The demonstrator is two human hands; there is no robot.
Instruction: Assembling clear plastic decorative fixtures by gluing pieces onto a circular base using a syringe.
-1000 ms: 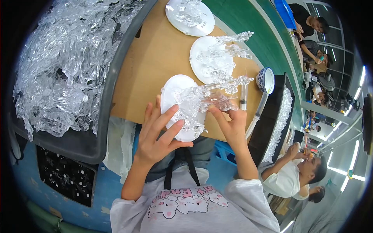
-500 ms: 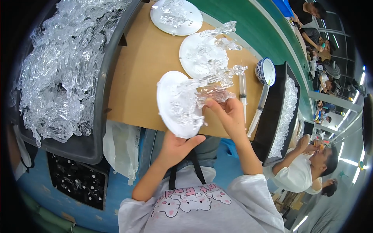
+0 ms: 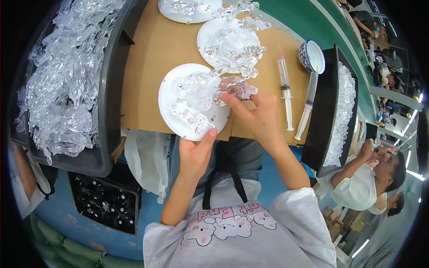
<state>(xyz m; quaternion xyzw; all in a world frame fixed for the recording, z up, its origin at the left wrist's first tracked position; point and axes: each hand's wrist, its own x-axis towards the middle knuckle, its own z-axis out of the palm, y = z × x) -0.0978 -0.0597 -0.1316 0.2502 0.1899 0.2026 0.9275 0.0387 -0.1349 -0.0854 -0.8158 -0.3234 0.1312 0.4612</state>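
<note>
My left hand (image 3: pixel 195 154) grips the near edge of a white round plate (image 3: pixel 169 100), thumb on top and fingers underneath. Clear branching plastic pieces (image 3: pixel 190 116) lie on that plate. Over its right side, my right hand (image 3: pixel 259 118) pinches a clear, knobbly plastic piece (image 3: pixel 241 87) between thumb and fingers; its lower end meets the other pieces, and whether it is joined to them I cannot tell. Just beyond, a second white plate (image 3: pixel 205 48) bears upright clear pieces, and a third plate (image 3: pixel 190 18) at the far edge carries more.
Two syringes (image 3: pixel 284 85) lie right of my hand, one leaning by a blue-and-white bowl (image 3: pixel 311 56). A black bin (image 3: pixel 315 129) of small clear pieces stands farther right. At left is a large dark bin (image 3: pixel 109 85) heaped with clear plastic. A co-worker (image 3: pixel 357 183) sits at right.
The plate has come down from a steep tilt to a flatter position, farther left in view. My left thumb now presses on its rim. My right hand still pinches the clear piece.
</note>
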